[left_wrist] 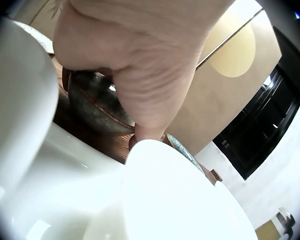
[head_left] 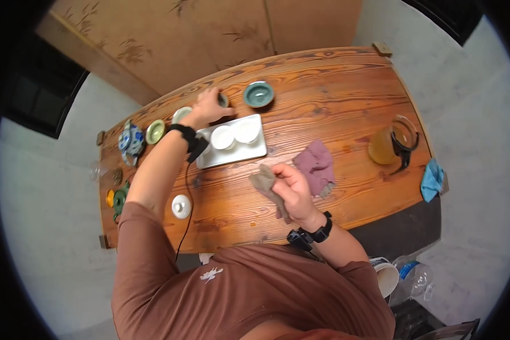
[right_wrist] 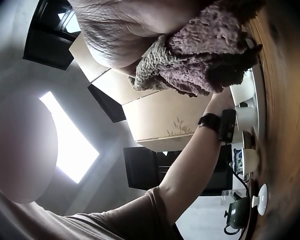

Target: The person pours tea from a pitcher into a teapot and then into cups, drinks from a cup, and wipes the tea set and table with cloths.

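Note:
My left hand (head_left: 211, 106) reaches past the white tray (head_left: 238, 157) and spans a small dark bowl (head_left: 224, 101), largely hidden beneath it in the head view. In the left wrist view the thumb lies against one side of the dark bowl (left_wrist: 92, 111), with fingers at the opposite side. White cups (head_left: 246, 131) stand on the tray just under that wrist. My right hand (head_left: 293, 190) grips a bunched grey-brown cloth (head_left: 264, 180) above the table's near side. Its purplish, textured folds show in the right wrist view, where the cloth (right_wrist: 205, 55) hangs from the fingers.
A teal bowl (head_left: 258, 94) stands right of the left hand. At left are a blue-white teapot (head_left: 131, 143), a pale green bowl (head_left: 155, 132), a green teapot (head_left: 120, 199) and a white lid (head_left: 181, 207). Rightward lie a purple cloth (head_left: 316, 164), a pitcher (head_left: 384, 145) and a blue cloth (head_left: 432, 180).

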Action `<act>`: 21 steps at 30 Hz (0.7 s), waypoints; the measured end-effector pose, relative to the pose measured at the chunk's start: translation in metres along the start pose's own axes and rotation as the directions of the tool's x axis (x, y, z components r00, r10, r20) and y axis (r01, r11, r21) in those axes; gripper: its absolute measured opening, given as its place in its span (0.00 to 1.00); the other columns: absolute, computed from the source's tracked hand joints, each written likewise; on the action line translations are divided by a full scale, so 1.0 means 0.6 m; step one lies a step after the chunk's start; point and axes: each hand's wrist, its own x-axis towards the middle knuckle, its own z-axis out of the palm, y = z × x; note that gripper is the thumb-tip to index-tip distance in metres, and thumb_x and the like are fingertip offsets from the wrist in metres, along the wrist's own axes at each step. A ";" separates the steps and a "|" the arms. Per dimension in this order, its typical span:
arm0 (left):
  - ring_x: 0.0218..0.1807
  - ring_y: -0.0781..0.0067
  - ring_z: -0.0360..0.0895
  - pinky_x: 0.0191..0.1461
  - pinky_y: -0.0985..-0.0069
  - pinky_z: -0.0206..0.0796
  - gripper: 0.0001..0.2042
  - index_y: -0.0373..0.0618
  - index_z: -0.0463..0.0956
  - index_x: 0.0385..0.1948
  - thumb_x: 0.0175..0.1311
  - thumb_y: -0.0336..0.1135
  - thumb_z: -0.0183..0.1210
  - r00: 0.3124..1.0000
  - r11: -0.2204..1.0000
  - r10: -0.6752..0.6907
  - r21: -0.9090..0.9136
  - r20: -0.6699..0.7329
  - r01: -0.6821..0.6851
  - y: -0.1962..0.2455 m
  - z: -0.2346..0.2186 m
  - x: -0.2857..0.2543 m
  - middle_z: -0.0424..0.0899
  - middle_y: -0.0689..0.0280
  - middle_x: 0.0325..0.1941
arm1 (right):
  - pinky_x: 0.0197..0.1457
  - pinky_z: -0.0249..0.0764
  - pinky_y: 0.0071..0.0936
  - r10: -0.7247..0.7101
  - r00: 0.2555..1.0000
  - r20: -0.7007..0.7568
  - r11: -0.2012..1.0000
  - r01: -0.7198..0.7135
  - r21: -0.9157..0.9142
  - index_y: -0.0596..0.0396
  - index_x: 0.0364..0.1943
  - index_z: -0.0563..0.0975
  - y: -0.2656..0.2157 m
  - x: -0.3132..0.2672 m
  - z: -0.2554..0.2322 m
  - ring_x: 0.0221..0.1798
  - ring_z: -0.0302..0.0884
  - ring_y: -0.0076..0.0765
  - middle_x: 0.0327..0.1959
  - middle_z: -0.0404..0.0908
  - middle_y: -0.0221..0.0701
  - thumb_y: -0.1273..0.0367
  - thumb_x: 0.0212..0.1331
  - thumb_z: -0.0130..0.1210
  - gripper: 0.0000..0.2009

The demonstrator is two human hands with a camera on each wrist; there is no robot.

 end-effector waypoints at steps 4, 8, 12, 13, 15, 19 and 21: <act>0.81 0.46 0.57 0.84 0.57 0.49 0.44 0.45 0.66 0.73 0.53 0.52 0.72 0.985 0.988 0.139 0.086 -0.104 -0.131 0.061 -0.014 -0.010 0.68 0.50 0.76 | 0.26 0.71 0.12 0.059 0.998 0.034 0.998 -0.059 0.001 0.60 0.55 0.75 -0.020 -0.011 -0.006 0.27 0.76 0.12 0.39 0.83 0.26 0.71 0.77 0.52 0.10; 0.80 0.46 0.60 0.83 0.57 0.51 0.43 0.44 0.64 0.73 0.56 0.53 0.71 0.951 0.950 0.306 -0.048 -0.055 -0.308 0.118 -0.015 -0.004 0.68 0.49 0.76 | 0.51 0.77 0.16 -0.058 0.997 0.059 0.996 0.054 0.074 0.61 0.56 0.76 0.031 0.003 -0.011 0.47 0.80 0.14 0.46 0.84 0.26 0.73 0.76 0.53 0.10; 0.76 0.43 0.66 0.79 0.57 0.60 0.45 0.41 0.61 0.75 0.58 0.54 0.71 0.946 0.945 0.325 -0.034 -0.015 -0.325 0.171 0.010 -0.007 0.69 0.46 0.76 | 0.53 0.77 0.18 -0.061 0.996 0.068 0.995 0.055 0.081 0.62 0.56 0.76 0.029 0.003 -0.013 0.49 0.81 0.16 0.49 0.84 0.28 0.73 0.76 0.53 0.10; 0.76 0.43 0.66 0.78 0.57 0.61 0.46 0.41 0.59 0.75 0.59 0.53 0.71 0.952 0.952 0.306 -0.029 -0.002 -0.306 0.172 0.020 -0.003 0.68 0.47 0.76 | 0.53 0.77 0.18 -0.058 0.996 0.065 0.997 0.054 0.063 0.62 0.56 0.76 0.026 0.003 -0.013 0.49 0.81 0.16 0.49 0.84 0.28 0.73 0.76 0.53 0.10; 0.75 0.43 0.67 0.79 0.60 0.60 0.45 0.38 0.59 0.75 0.60 0.51 0.71 0.962 0.962 0.272 -0.038 0.021 -0.271 0.168 0.031 0.011 0.69 0.44 0.75 | 0.54 0.78 0.18 -0.028 0.997 0.076 0.997 0.022 0.074 0.62 0.56 0.76 0.012 0.003 -0.013 0.49 0.81 0.16 0.49 0.84 0.28 0.73 0.76 0.53 0.10; 0.72 0.42 0.71 0.75 0.60 0.65 0.47 0.39 0.62 0.74 0.56 0.52 0.74 0.979 0.974 0.197 -0.121 0.052 -0.190 0.164 0.023 0.026 0.71 0.42 0.72 | 0.57 0.76 0.19 -0.042 0.996 0.084 0.995 0.034 0.090 0.61 0.56 0.76 0.015 0.003 -0.013 0.51 0.80 0.17 0.49 0.84 0.28 0.73 0.76 0.54 0.10; 0.71 0.42 0.72 0.74 0.61 0.67 0.48 0.38 0.62 0.74 0.53 0.51 0.75 0.977 0.967 0.212 -0.152 0.020 -0.206 0.157 0.019 0.026 0.72 0.41 0.71 | 0.48 0.79 0.17 -0.049 0.996 0.070 0.996 0.044 0.078 0.61 0.56 0.76 0.012 0.003 -0.010 0.46 0.82 0.17 0.48 0.84 0.30 0.72 0.76 0.53 0.10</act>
